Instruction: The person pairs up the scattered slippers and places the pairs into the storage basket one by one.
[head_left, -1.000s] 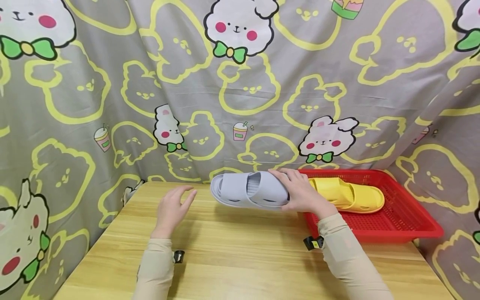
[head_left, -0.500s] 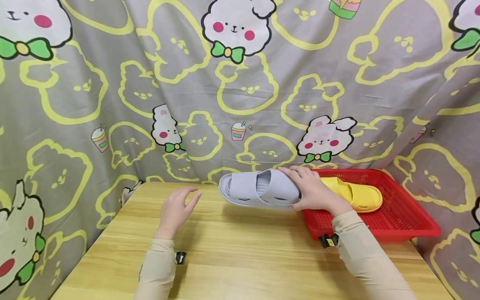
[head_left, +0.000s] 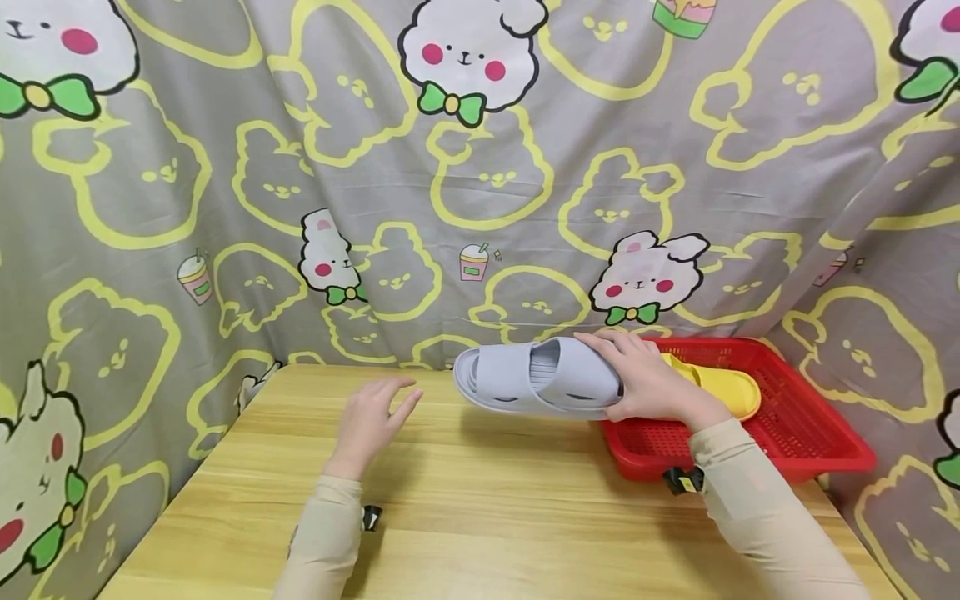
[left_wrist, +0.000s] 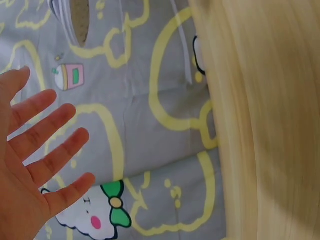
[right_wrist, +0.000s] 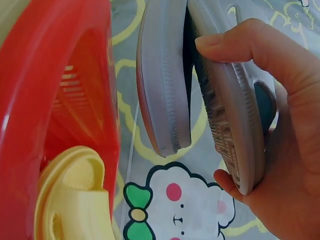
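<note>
My right hand (head_left: 648,379) grips a light grey slipper (head_left: 506,375) by its right end, above the wooden table in the head view. From the right wrist, the thumb presses the textured sole of this slipper (right_wrist: 225,110). A second grey slipper (right_wrist: 165,75) hangs beside it, sole facing sole, with a gap at the bottom; what supports it is hidden. To the left, my left hand (head_left: 371,421) hovers with nothing in it. Its fingers (left_wrist: 55,132) are spread in the left wrist view, apart from the slippers, whose edge shows at the top.
A red plastic basket (head_left: 813,468) stands at the table's right, just behind my right forearm. Inside lies a yellow slipper (head_left: 727,390), partly covered by my right hand. A patterned grey curtain (head_left: 517,192) hangs behind the wooden table (head_left: 480,517).
My right hand and the grey slipper have shifted right, covering more of the yellow slipper. My left hand has drifted slightly right too, still holding nothing.
</note>
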